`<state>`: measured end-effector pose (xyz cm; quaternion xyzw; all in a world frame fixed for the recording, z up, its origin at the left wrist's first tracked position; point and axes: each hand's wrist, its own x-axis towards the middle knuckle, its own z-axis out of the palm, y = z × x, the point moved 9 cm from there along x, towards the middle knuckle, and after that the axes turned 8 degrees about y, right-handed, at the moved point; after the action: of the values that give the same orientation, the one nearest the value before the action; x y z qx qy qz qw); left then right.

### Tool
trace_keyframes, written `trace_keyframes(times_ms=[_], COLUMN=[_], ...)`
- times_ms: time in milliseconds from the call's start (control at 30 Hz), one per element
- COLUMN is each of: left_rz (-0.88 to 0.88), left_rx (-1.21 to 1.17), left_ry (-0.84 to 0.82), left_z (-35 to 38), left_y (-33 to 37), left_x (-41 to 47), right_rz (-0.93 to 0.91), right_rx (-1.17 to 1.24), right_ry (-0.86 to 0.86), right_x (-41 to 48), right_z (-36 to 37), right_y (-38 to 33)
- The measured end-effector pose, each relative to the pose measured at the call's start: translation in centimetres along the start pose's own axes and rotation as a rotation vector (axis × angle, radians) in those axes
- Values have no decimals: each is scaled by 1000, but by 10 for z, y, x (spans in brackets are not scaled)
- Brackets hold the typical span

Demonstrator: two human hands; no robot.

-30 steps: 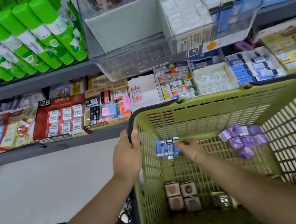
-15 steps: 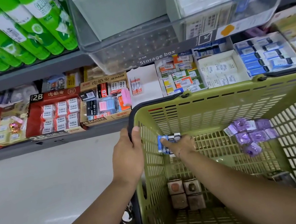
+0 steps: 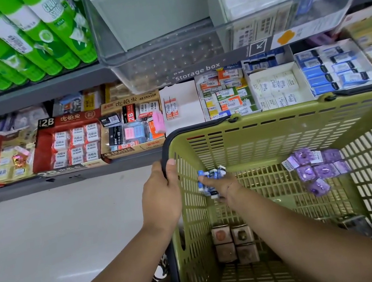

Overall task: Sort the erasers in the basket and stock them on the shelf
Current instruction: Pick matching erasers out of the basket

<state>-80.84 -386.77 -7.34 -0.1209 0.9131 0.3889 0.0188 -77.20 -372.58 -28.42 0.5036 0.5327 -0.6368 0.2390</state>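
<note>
Nearest, four brown square erasers (image 3: 234, 245) sit in a block on the floor of the green basket (image 3: 195, 237), toward its near-left corner. Farther in, the right hand (image 3: 223, 183) has its grip closed round a bunch of blue-and-white erasers (image 3: 212, 174) at the far-left corner of the basket floor, while the left hand (image 3: 161, 193) — grip clamped on the left rim where the black handle (image 3: 192, 128) bends — holds the basket from outside; purple erasers (image 3: 318, 166) lie toward the far-right corner. Beyond, the shelf (image 3: 64, 179) carries open boxes of erasers (image 3: 68, 144).
</note>
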Motion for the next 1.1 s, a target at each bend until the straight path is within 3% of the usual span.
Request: trace_keyframes(times_ms=[367, 733, 900, 1000, 1100], left_rz=[-4, 36, 9, 157, 279], left_rx=[10, 141, 179, 280, 33], left_ry=[9, 28, 50, 248, 228], left_z=[1, 1, -5, -25, -23], left_y=[1, 1, 6, 36, 80], left_x=[2, 3, 1, -8, -28], right_rz=[-41, -293, -326, -344, -424], right_rx=[49, -163, -123, -139, -154], right_ry=[-167, -28, -9, -54, -183], right_x=[-7, -25, -48, -76, -123], right_z=[-3, -76, -91, -93, -87], right_y=[3, -32, -46, -55, -77])
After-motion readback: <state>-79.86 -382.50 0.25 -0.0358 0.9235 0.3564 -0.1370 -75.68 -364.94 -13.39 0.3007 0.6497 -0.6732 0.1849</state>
